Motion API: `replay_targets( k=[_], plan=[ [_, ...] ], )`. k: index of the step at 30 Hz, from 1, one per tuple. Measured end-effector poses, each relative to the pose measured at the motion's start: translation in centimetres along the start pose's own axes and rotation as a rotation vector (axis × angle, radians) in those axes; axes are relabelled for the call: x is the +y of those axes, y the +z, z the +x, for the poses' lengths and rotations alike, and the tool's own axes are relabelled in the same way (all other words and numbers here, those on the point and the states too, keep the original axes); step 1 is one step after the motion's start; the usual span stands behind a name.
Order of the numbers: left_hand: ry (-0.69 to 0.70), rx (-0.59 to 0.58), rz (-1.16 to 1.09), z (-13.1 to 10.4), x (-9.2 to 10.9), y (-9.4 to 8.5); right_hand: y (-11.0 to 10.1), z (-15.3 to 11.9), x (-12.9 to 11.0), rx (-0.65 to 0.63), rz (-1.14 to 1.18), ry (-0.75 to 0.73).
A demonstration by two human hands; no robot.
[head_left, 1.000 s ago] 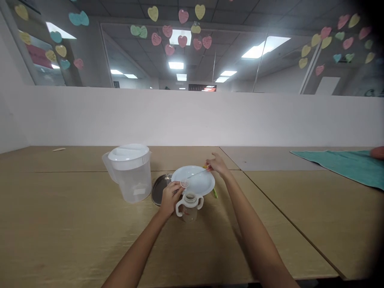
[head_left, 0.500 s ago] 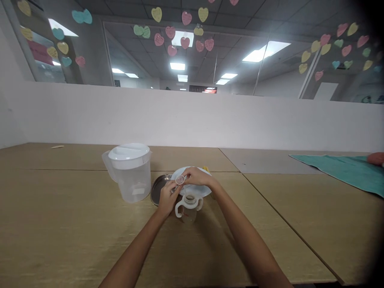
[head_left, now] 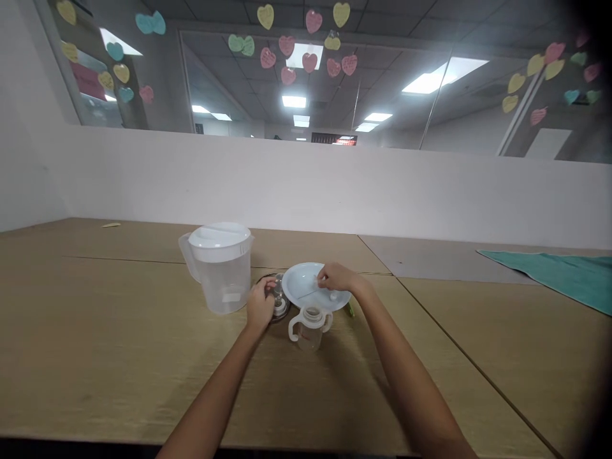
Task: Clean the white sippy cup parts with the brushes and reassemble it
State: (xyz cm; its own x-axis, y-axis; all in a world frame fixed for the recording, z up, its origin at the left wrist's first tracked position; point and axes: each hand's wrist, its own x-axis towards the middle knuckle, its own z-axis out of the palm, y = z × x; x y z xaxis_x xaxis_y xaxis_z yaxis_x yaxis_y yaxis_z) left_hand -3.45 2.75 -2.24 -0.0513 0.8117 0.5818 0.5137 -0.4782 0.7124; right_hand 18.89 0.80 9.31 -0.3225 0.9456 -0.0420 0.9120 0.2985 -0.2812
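Head view: left hand (head_left: 261, 306) curled at rim of metal tray (head_left: 287, 308); right hand (head_left: 336, 277) pinched narrow over white plate (head_left: 300, 282); cannot tell what either holds. Handled bottle (head_left: 310, 335) upright by plate's near rim; broad tabletop (head_left: 325, 401) between it and front edge (head_left: 95, 438).

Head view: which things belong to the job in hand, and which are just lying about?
Likely in use:
plate, under the right hand
tray, by the left hand
bottle, between the forearms

Probably just lying about:
jug
cloth
paper hearts
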Motion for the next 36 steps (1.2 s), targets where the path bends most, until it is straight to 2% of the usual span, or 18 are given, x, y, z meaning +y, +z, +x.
replay_targets(
  k=[3,7,10,12,14,16,18,20,25,32,36],
  plan=[
    [0.034,-0.100,0.138,-0.4,0.3,0.1,1.5,1.0,0.1,-0.022,-0.039,0.064],
    [0.135,-0.203,0.437,-0.8,1.5,-0.2,3.6,2.0,-0.1,-0.111,-0.022,0.076],
    [0.160,-0.227,0.572,-0.9,2.1,-0.3,3.7,2.1,-0.4,-0.107,0.034,0.023],
    [0.162,-0.217,0.589,-0.9,2.2,-0.4,2.7,1.7,-0.7,-0.008,0.066,-0.017],
    [0.166,-0.181,0.573,-0.9,2.2,-0.4,1.3,0.8,-1.2,0.146,0.150,-0.062],
    [0.162,-0.121,0.540,-0.9,2.1,-0.5,-0.2,-0.5,-1.9,0.258,0.380,-0.143],
    [0.155,-0.055,0.494,-0.9,2.2,-0.7,-1.4,-1.8,-2.7,0.204,0.626,-0.234],
    [0.155,-0.006,0.444,-0.9,2.3,-0.8,-2.0,-2.9,-3.5,0.120,0.741,-0.300],
    [0.158,0.062,0.322,-0.9,2.4,-1.0,-1.7,-3.6,-4.2,0.001,0.724,-0.337],
    [0.059,0.180,0.140,-0.7,1.8,-1.1,-1.4,-2.9,-3.7,0.071,0.717,-0.330],
    [0.050,0.216,0.021,-0.8,1.8,-0.9,-1.2,-2.9,-3.6,0.039,0.667,-0.319]
  ],
)
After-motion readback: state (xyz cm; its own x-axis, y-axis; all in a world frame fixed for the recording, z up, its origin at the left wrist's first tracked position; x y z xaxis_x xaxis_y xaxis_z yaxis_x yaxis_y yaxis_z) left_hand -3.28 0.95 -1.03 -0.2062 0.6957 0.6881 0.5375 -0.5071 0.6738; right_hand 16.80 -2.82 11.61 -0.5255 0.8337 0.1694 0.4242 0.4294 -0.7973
